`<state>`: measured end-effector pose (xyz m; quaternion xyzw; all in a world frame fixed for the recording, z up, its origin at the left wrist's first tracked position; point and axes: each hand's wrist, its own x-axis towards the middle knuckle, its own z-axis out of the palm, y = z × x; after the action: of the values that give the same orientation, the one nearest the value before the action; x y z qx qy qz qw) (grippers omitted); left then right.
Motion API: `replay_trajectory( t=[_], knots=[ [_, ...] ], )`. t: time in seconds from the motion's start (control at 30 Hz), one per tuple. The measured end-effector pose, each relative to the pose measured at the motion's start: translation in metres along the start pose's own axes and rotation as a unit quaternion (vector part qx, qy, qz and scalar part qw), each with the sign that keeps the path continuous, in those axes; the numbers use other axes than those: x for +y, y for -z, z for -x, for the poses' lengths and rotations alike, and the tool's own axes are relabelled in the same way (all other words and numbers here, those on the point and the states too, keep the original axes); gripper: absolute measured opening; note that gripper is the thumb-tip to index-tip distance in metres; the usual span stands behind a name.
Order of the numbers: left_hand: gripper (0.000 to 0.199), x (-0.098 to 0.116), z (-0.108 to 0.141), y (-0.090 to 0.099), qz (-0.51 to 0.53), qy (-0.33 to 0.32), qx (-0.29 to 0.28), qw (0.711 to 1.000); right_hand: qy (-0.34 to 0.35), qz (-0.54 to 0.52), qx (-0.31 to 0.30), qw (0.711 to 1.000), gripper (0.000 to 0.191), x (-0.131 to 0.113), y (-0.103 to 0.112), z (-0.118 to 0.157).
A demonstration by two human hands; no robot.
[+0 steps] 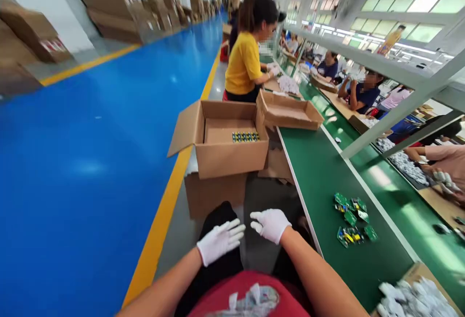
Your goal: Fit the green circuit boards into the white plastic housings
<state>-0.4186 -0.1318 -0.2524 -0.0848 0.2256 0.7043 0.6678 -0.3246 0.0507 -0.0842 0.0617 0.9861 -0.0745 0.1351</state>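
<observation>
My left hand, in a white glove, hovers over my lap with its fingers stretched out and nothing in it. Facing it, my right hand, also gloved in white, has its fingers apart and is empty. Ahead of both hands stands an open cardboard box, with a row of small circuit boards inside along its near right side. On the green bench to the right lie two loose clusters of green circuit boards, some carrying yellow and blue parts.
A shallow cardboard tray sits on the green bench beyond the box. White parts fill a carton at the lower right. A co-worker in a yellow shirt sits ahead. Grey metal posts rise along the bench; a blue floor lies left.
</observation>
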Motion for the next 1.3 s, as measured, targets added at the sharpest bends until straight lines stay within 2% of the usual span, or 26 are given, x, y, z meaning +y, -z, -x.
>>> replay_trajectory(
  t=[0.1,0.27,0.4,0.47,0.57,0.7,0.77,0.83,0.93,1.0,1.13,1.23,1.3],
  knots=[
    [0.044,-0.005,-0.002,0.005,0.043,0.003,-0.01,0.999,0.019,0.005,-0.051,0.998,0.032,0.002,-0.019,-0.002],
    [0.045,-0.012,-0.007,0.011,0.062,-0.002,-0.093,0.994,0.044,0.065,-0.135,0.988,0.029,-0.01,-0.039,-0.01],
    [0.046,-0.012,-0.011,0.007,0.055,-0.014,-0.104,0.993,0.072,0.089,-0.175,0.978,0.045,-0.018,-0.045,-0.017],
    [0.046,-0.012,-0.013,0.005,0.05,-0.012,-0.103,0.993,0.081,0.092,-0.174,0.977,0.051,-0.022,-0.043,-0.018],
    [0.046,-0.01,-0.014,0.003,0.051,-0.013,-0.101,0.993,0.084,0.098,-0.155,0.979,0.047,-0.026,-0.031,-0.017],
    [0.046,-0.007,-0.01,-0.003,0.023,-0.015,-0.088,0.996,0.069,0.115,-0.079,0.988,0.035,-0.026,0.004,-0.022],
    [0.049,-0.006,-0.007,-0.007,-0.016,-0.02,-0.065,0.998,0.046,0.123,-0.017,0.991,0.032,-0.018,0.029,-0.029],
    [0.053,-0.006,-0.005,-0.012,-0.063,-0.039,-0.032,0.997,0.012,0.134,0.047,0.99,0.039,-0.002,0.055,-0.039],
    [0.06,-0.008,-0.007,-0.019,-0.125,-0.083,0.023,0.988,-0.025,0.149,0.116,0.982,0.039,0.032,0.088,-0.054],
    [0.061,-0.007,-0.012,-0.022,-0.157,-0.12,0.066,0.978,-0.037,0.16,0.143,0.976,0.037,0.056,0.101,-0.063],
    [0.058,0.003,-0.018,-0.02,-0.251,-0.23,0.177,0.924,-0.01,0.176,0.146,0.973,0.032,0.093,0.102,-0.075],
    [0.051,0.016,-0.01,-0.005,-0.32,-0.292,0.231,0.871,0.046,0.173,0.131,0.975,0.027,0.108,0.09,-0.079],
    [0.046,0.024,-0.003,0.009,-0.348,-0.31,0.25,0.849,0.074,0.163,0.13,0.975,0.026,0.116,0.083,-0.081]
  ],
)
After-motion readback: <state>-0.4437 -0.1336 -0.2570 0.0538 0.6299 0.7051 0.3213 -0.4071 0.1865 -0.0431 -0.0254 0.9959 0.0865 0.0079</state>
